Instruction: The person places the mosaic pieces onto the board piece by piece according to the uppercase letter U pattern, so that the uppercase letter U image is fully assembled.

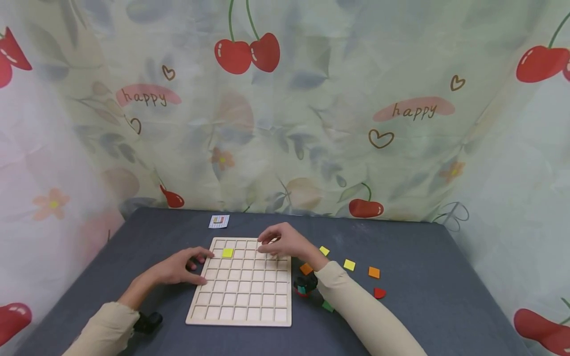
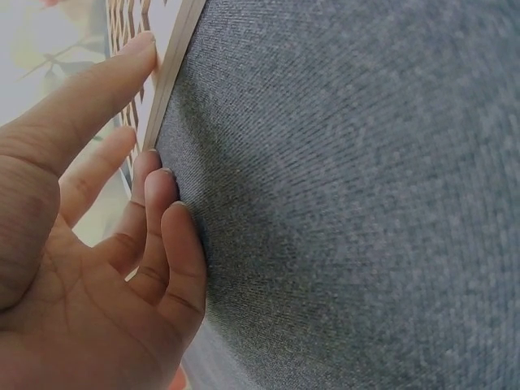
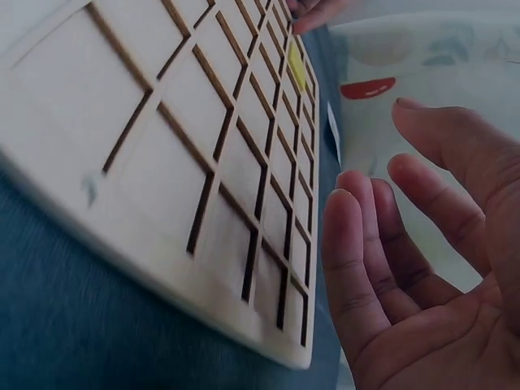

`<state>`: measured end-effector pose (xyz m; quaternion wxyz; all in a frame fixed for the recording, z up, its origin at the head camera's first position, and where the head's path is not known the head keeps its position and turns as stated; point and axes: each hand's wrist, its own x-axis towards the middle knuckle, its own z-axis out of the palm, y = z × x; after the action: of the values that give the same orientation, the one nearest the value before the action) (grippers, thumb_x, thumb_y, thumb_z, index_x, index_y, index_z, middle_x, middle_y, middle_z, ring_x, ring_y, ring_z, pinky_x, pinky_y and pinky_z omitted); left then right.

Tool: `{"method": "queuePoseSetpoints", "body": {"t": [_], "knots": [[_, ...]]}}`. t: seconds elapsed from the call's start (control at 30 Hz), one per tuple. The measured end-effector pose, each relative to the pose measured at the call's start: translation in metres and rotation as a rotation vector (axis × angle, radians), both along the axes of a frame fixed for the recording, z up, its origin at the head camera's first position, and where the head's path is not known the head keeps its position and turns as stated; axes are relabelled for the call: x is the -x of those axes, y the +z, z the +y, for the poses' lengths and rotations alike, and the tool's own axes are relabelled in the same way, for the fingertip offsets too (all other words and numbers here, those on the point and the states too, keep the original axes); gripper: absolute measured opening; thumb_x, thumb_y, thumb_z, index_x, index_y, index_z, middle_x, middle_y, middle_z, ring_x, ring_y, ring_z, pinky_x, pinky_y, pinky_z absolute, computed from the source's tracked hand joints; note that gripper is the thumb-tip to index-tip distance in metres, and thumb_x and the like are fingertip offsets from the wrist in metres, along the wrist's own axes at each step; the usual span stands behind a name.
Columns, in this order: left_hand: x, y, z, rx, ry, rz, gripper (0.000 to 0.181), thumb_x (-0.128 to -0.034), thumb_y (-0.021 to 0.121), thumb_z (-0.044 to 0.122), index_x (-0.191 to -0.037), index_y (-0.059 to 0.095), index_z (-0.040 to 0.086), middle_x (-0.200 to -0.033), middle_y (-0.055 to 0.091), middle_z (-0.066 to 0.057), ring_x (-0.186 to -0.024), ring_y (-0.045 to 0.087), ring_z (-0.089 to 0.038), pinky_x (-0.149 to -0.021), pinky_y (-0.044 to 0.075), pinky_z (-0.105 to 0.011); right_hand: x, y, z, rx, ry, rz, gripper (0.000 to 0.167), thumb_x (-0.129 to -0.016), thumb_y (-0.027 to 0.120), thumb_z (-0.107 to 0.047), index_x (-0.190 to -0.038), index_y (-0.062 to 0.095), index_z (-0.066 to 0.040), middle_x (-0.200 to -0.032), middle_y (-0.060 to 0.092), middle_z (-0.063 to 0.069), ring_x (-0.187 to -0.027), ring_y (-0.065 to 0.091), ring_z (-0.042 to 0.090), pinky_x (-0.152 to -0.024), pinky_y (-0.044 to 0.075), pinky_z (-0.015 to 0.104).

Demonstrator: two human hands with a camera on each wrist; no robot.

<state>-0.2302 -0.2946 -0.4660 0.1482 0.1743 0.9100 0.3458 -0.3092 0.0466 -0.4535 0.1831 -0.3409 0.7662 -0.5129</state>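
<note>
A pale wooden grid board (image 1: 240, 287) lies flat on the table, with one yellow square tile (image 1: 227, 252) in a cell near its upper left. My left hand (image 1: 184, 267) is at the board's left edge, thumb and index fingertips touching the rim and the other fingers loosely bent beside it. In the left wrist view that thumb (image 2: 97, 101) lies against the board's border. Over the board's upper right part hovers my right hand (image 1: 285, 242). Its fingers (image 3: 345, 252) are loosely bent, and nothing shows between them and the thumb in the right wrist view.
Right of the board lie yellow tiles (image 1: 349, 265), orange tiles (image 1: 374, 272), a red piece (image 1: 379, 293) and a green piece (image 1: 327, 306), partly beneath the right forearm. A small printed card (image 1: 219, 221) is behind the board. A patterned curtain (image 1: 311, 123) surrounds the table (image 1: 423, 296).
</note>
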Motion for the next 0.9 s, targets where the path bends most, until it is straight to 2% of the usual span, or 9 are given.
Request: {"method": "queuePoseSetpoints", "body": {"t": [0.33,0.5,0.67,0.9], "knots": [[0.000,0.000,-0.001,0.000,-0.006,-0.009,0.064,-0.0833,0.087,0.024,-0.136,0.057,0.003,-0.114,0.052,-0.010,-0.096,0.054,-0.026,-0.082,0.045,-0.043,-0.011,0.006,0.045,-0.022,-0.009,0.043,0.032,-0.095,0.075,-0.012,-0.120,0.068,0.006,-0.114,0.067,0.019,-0.098,0.066,0.036,-0.080,0.054,0.051],[-0.001,-0.001,-0.003,-0.006,-0.009,-0.012,0.065,-0.0828,0.088,0.024,-0.136,0.057,0.003,-0.113,0.052,-0.010,-0.096,0.053,-0.027,-0.083,0.045,-0.044,-0.016,0.009,0.067,-0.032,-0.032,0.060,0.030,-0.093,0.076,-0.013,-0.118,0.070,0.003,-0.111,0.068,0.017,-0.093,0.066,0.032,-0.081,0.054,0.043],[0.000,-0.002,-0.004,-0.002,-0.011,-0.010,0.065,-0.0827,0.088,0.025,-0.136,0.057,0.003,-0.113,0.052,-0.010,-0.096,0.053,-0.026,-0.082,0.045,-0.043,-0.022,0.016,0.086,-0.057,-0.060,0.080,0.026,-0.092,0.078,-0.016,-0.115,0.073,-0.006,-0.112,0.070,0.015,-0.095,0.065,0.029,-0.082,0.053,0.037],[0.002,0.001,-0.001,0.004,-0.006,-0.015,0.065,-0.0827,0.088,0.025,-0.136,0.057,0.003,-0.113,0.052,-0.011,-0.097,0.054,-0.027,-0.083,0.045,-0.044,-0.023,0.019,0.116,-0.092,-0.099,0.116,0.028,-0.093,0.077,-0.016,-0.115,0.072,0.000,-0.112,0.070,0.015,-0.098,0.066,0.028,-0.084,0.053,0.037]]}}
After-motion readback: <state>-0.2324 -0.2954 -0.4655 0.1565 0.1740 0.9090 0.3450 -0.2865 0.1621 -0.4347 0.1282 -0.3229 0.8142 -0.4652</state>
